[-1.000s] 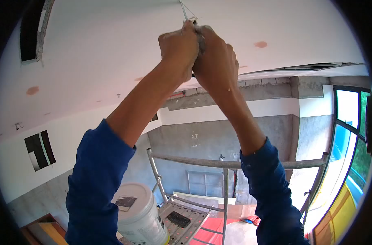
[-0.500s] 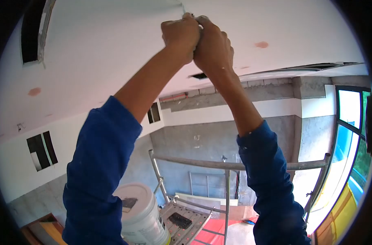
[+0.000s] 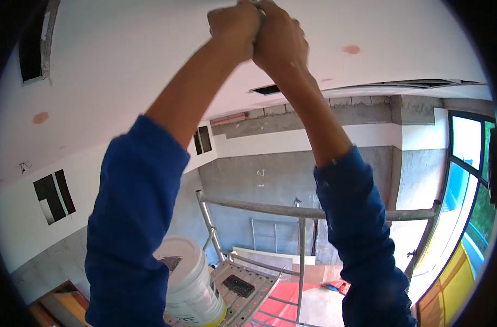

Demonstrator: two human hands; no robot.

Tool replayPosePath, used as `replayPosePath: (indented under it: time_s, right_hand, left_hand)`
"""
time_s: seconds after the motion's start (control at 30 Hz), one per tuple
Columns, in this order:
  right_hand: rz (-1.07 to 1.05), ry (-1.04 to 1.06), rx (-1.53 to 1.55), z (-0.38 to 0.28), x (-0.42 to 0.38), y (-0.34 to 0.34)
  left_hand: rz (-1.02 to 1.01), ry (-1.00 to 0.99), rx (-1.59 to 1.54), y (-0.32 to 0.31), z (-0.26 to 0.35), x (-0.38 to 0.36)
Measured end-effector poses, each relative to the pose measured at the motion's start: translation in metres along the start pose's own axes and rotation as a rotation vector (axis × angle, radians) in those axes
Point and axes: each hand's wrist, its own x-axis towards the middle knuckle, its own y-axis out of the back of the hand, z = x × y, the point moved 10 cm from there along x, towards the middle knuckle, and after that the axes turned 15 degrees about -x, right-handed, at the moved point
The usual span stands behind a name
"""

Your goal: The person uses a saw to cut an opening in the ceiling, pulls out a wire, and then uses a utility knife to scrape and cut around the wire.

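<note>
Both arms, in blue sleeves, reach overhead to the white ceiling (image 3: 123,65). My left hand (image 3: 235,31) is closed, its fingers curled at the top edge of the view. Pressed against it, my right hand (image 3: 282,43) is closed as well. Whatever lies between them is mostly hidden by the fingers and cut off by the frame; only a small greyish bit shows at the fingertips. Reddish-brown patches (image 3: 351,49) mark the ceiling to the right of the hands.
Below, a white bucket (image 3: 188,289) stands by a perforated metal platform (image 3: 264,283) with a dark rectangular patch. A scaffold rail (image 3: 259,207) crosses ahead. The ceiling has a dark cut-out (image 3: 33,49) at left. Tall windows (image 3: 466,141) are at right.
Both hands have shifted upward and slightly left in the view, staying together. The room behind has also moved up a little as the camera tilts. A red item now shows beside the right sleeve.
</note>
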Motion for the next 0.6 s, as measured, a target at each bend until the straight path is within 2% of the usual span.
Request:
replayPosePath:
  time_s: [0.03, 0.13, 0.23, 0.3, 0.33, 0.37, 0.47, 0.57, 0.6]
  right_hand:
    - [-0.001, 0.016, 0.002, 0.002, -0.012, 0.007]
    - [-0.031, 0.022, -0.005, 0.003, -0.038, 0.016]
    - [0.012, 0.023, -0.023, -0.005, 0.018, -0.001]
    - [-0.011, 0.002, -0.019, 0.001, 0.016, -0.008]
    - [-0.044, -0.019, -0.023, 0.008, 0.005, -0.013]
    - [-0.036, -0.022, -0.025, 0.008, 0.007, -0.006]
    - [-0.051, 0.031, 0.001, 0.004, -0.033, 0.015]
    - [0.039, 0.009, -0.006, 0.003, 0.011, -0.004]
    - [-0.085, 0.013, 0.065, -0.003, 0.026, -0.008]
  left_hand:
    - [-0.011, -0.001, -0.068, 0.001, -0.010, -0.007]
    - [-0.065, -0.029, 0.006, 0.007, -0.010, -0.037]
    - [-0.057, -0.012, 0.063, -0.012, 0.021, 0.002]
    - [0.146, -0.068, 0.175, -0.022, 0.030, -0.036]
    - [0.093, -0.058, 0.064, -0.004, 0.005, -0.009]
    - [0.022, -0.087, -0.063, -0.005, 0.011, -0.008]
    - [0.017, -0.063, -0.002, 0.011, -0.004, -0.045]
    - [-0.002, -0.072, 0.093, -0.005, 0.013, 0.009]
    - [-0.109, -0.074, -0.047, -0.021, 0.011, 0.043]
